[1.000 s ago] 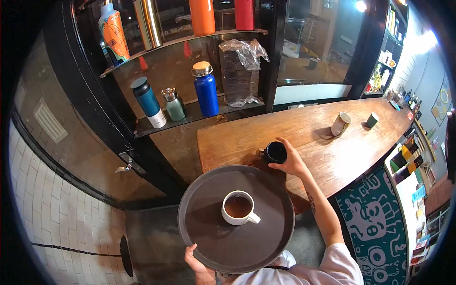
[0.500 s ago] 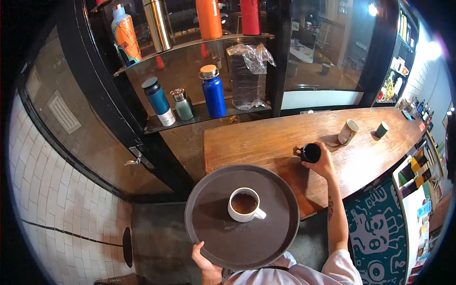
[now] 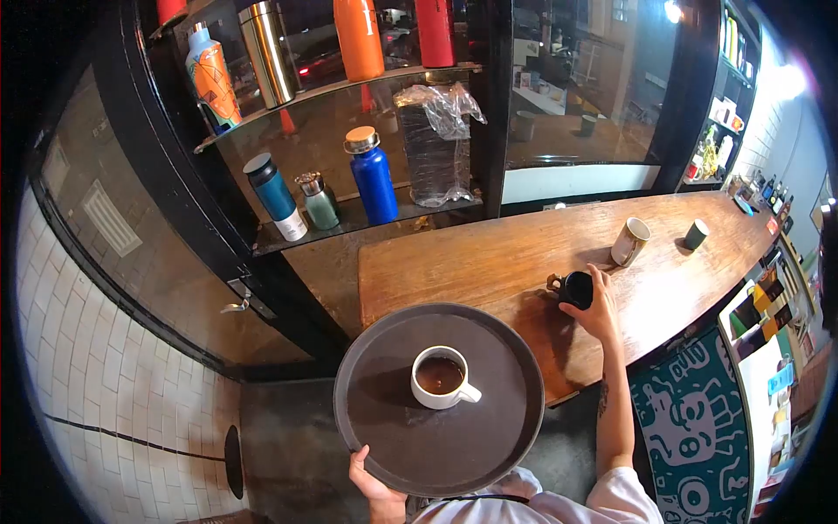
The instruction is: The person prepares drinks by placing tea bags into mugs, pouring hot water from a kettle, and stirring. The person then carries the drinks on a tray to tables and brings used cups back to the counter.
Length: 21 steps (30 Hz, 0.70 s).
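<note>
My left hand (image 3: 377,482) grips the near left rim of a round dark brown tray (image 3: 375,428), thumb on top and the other fingers hidden below. On the tray stands a white mug (image 3: 439,397) of brown drink, its handle pointing right. Over the wooden counter (image 3: 454,271), my right hand (image 3: 599,307) is closed around the right side of a black mug (image 3: 574,289), whose handle points left. Whether this mug touches the wood cannot be told. Beyond it stand a tall pale cup (image 3: 630,244) and a small dark green cup (image 3: 696,235).
Behind the counter's left end, glass shelves hold bottles, among them a blue bottle (image 3: 375,185) and a plastic-wrapped dark box (image 3: 436,153). A black-framed glass door with a metal handle (image 3: 247,299) is at left, beside a white brick wall (image 3: 113,384). A teal patterned panel (image 3: 694,428) fronts the counter.
The view has shifted slightly, so the shelves appear further left. My right hand and the black mug sit slightly lower and to the right in view. Tray and white mug stay together.
</note>
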Each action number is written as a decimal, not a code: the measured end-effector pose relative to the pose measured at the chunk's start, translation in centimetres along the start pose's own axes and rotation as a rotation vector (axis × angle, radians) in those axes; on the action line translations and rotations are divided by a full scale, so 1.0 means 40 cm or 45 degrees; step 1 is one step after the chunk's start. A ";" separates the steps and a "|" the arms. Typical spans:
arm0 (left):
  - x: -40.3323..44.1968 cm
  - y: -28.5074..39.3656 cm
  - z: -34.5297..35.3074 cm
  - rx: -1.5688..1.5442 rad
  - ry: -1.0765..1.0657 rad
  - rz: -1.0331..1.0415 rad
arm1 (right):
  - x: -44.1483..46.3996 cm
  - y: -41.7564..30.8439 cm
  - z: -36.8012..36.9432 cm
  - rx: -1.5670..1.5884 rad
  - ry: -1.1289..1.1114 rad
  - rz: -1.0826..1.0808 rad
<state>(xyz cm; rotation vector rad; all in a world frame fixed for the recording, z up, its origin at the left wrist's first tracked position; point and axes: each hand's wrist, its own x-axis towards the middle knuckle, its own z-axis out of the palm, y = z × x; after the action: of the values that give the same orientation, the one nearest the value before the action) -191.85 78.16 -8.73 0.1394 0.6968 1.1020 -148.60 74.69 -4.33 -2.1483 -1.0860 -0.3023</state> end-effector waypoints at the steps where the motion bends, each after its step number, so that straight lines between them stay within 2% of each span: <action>1: -0.001 -0.001 0.003 -0.004 -0.005 0.000 | -0.009 -0.028 -0.006 -0.150 0.096 -0.069; 4: 0.002 -0.006 -0.005 0.014 0.004 0.007 | -0.046 -0.152 -0.015 -0.080 0.033 -0.143; 6: 0.001 -0.012 -0.002 0.029 0.039 0.036 | -0.104 -0.265 -0.022 0.454 -0.488 -0.175; 8: -0.004 -0.012 0.003 0.047 0.081 0.057 | -0.144 -0.342 -0.011 0.694 -0.854 -0.485; 10: -0.010 -0.009 0.015 0.020 -0.017 0.019 | -0.176 -0.428 -0.015 0.656 -1.023 -0.524; 11: -0.012 -0.010 0.013 0.017 -0.014 0.020 | -0.189 -0.455 -0.013 0.533 -1.003 -0.532; 15: -0.002 -0.013 0.004 -0.010 -0.011 0.021 | -0.206 -0.475 0.046 0.518 -0.847 -0.439; 18: 0.001 -0.013 -0.007 -0.011 -0.018 0.023 | -0.191 -0.488 0.046 0.473 -0.951 -0.286; 21: -0.007 -0.011 0.003 0.024 -0.014 0.028 | -0.170 -0.480 0.047 0.450 -0.891 -0.326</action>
<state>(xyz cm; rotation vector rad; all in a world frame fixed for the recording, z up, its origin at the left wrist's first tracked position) -191.50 77.74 -8.69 0.1697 0.6974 1.1154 -167.95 79.52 0.28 -1.8188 -1.6579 0.5391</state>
